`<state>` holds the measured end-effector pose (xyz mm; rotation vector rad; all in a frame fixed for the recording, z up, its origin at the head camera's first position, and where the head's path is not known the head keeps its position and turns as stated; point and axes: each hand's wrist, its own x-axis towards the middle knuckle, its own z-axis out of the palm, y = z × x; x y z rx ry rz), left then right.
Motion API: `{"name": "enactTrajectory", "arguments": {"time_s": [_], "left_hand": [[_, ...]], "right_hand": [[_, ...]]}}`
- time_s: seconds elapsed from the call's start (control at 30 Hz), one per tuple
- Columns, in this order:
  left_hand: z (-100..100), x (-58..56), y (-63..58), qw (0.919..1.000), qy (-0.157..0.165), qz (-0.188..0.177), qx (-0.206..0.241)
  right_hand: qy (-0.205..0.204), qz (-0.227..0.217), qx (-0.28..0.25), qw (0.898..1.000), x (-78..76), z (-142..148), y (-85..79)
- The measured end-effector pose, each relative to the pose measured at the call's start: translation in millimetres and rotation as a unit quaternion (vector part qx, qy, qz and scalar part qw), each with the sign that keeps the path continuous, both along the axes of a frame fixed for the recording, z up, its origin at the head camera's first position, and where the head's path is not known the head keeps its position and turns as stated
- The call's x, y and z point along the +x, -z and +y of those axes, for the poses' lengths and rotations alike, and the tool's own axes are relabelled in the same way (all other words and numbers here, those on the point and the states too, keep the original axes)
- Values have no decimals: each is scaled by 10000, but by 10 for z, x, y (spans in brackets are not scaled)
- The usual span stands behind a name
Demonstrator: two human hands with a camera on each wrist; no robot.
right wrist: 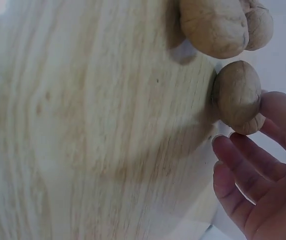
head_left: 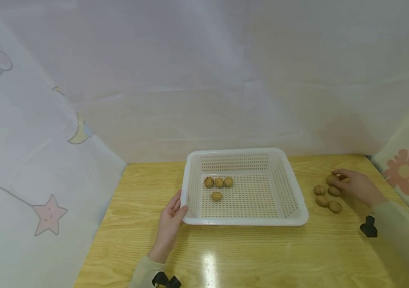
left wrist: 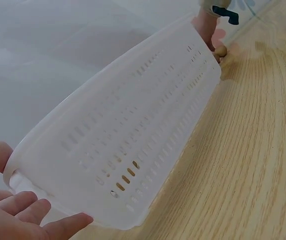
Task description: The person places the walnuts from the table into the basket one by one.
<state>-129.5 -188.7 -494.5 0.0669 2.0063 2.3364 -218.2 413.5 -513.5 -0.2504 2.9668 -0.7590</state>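
The work in hand looks partway along: four tan, rounded, hard-shelled walnuts (head_left: 219, 182) lie in the white, rectangular, perforated plastic basket (head_left: 244, 221), three in a row and one nearer the person, while a cluster of at least five more walnuts (head_left: 321, 201) sits on the yellowish wood-grained tabletop (head_left: 262, 252) beyond the basket's right side. The right hand (head_left: 361, 188) pinches one walnut (right wrist: 237, 93) of that cluster between thumb and finger; whether it is lifted at all, I cannot tell. The left hand (head_left: 169, 222) grips the basket's left side near the front corner. The shells look matt and faintly seamed, some with darker lines.
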Motion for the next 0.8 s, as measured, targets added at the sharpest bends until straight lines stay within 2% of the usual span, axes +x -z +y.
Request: {"name": "enactTrajectory", "arguments": {"time_s": [0.33, 0.8], "left_hand": [[14, 3, -11, 9999, 46, 81, 81], [3, 19, -35, 9999, 29, 76, 85]], "right_hand": [[20, 109, -167, 9998, 35, -49, -72], [-203, 47, -102, 9997, 83, -442, -486]]}}
